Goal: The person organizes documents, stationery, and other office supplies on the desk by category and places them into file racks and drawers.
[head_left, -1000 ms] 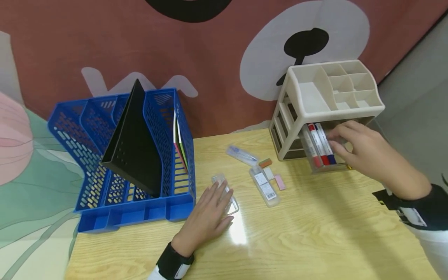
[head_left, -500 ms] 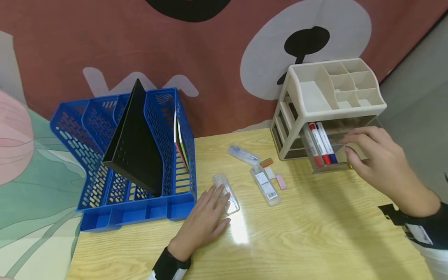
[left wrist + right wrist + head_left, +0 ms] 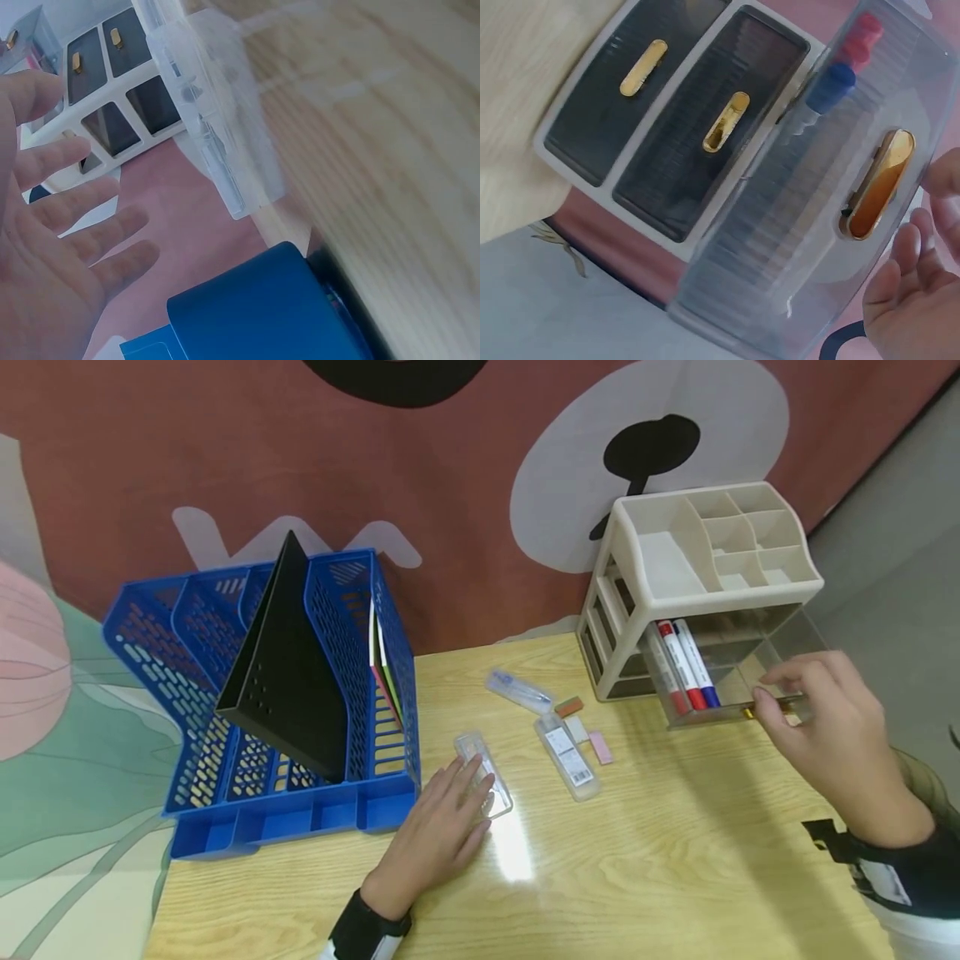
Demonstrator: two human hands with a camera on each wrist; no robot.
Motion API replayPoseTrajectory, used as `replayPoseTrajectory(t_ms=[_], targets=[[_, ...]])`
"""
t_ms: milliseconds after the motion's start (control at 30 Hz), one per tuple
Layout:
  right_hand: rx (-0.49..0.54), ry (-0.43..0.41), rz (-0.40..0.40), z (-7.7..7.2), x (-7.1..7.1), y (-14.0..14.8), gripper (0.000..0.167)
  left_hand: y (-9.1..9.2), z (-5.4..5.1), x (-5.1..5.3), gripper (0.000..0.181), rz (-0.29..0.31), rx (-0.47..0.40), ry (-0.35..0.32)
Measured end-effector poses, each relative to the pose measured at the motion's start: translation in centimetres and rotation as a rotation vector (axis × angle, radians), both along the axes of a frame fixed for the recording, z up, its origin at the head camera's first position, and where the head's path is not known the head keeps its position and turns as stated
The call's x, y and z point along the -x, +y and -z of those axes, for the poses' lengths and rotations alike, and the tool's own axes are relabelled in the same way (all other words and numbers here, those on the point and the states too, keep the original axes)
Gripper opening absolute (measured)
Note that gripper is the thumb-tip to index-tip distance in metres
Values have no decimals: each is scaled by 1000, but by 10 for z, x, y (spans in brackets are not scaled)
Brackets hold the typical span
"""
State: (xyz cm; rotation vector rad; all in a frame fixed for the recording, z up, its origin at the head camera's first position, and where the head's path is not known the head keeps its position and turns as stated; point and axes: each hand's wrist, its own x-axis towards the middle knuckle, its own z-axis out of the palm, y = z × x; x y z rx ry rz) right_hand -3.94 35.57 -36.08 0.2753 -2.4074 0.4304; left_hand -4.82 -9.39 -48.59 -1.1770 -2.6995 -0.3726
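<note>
In the head view my left hand (image 3: 435, 835) lies over a small clear plastic case (image 3: 474, 745) on the table, its fingers loosely straight; they cover part of the case. The left wrist view shows the palm and spread fingers. My right hand (image 3: 840, 735) hovers at the front rim of a pulled-out clear drawer (image 3: 723, 714), fingers bent loosely; whether they touch the rim I cannot tell. Several markers (image 3: 684, 667) with red and blue caps lie in the drawer's left side. The right wrist view shows its gold handle (image 3: 877, 184), with no fingers on it.
The cream desk organizer (image 3: 652, 606) stands at the back right. A labelled clear case (image 3: 567, 756), a clear pouch-like case (image 3: 520, 692) and eraser-like blocks (image 3: 600, 747) lie mid-table. On the left, a blue file rack (image 3: 300, 814) holds a black folder (image 3: 292, 685) and thin booklets (image 3: 386, 672).
My right hand has drawn back from beside the markers inside the drawer, moving right and nearer to the drawer's front rim. The left hand has barely moved.
</note>
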Motion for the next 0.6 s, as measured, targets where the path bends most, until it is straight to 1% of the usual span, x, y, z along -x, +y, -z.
replayPoseTrajectory(t_ms=[133, 233, 300, 367, 500, 567, 600], targets=[[60, 15, 57, 10, -11, -1, 30, 0, 0, 0, 57, 2, -3, 14], [116, 53, 95, 18, -17, -2, 29, 1, 1, 0, 56, 6, -5, 23], [153, 81, 120, 22, -19, -1, 31, 1, 1, 0, 55, 10, -9, 30], [188, 86, 140, 25, -21, 1, 28, 1, 1, 0, 54, 10, -13, 36], [269, 43, 205, 31, -25, 3, 18, 1, 2, 1, 53, 5, -15, 39], [326, -8, 257, 34, -26, 4, 17, 1, 3, 1, 52, 4, -13, 42], [366, -31, 282, 35, -26, 3, 13, 1, 3, 1, 51, 5, -15, 43]])
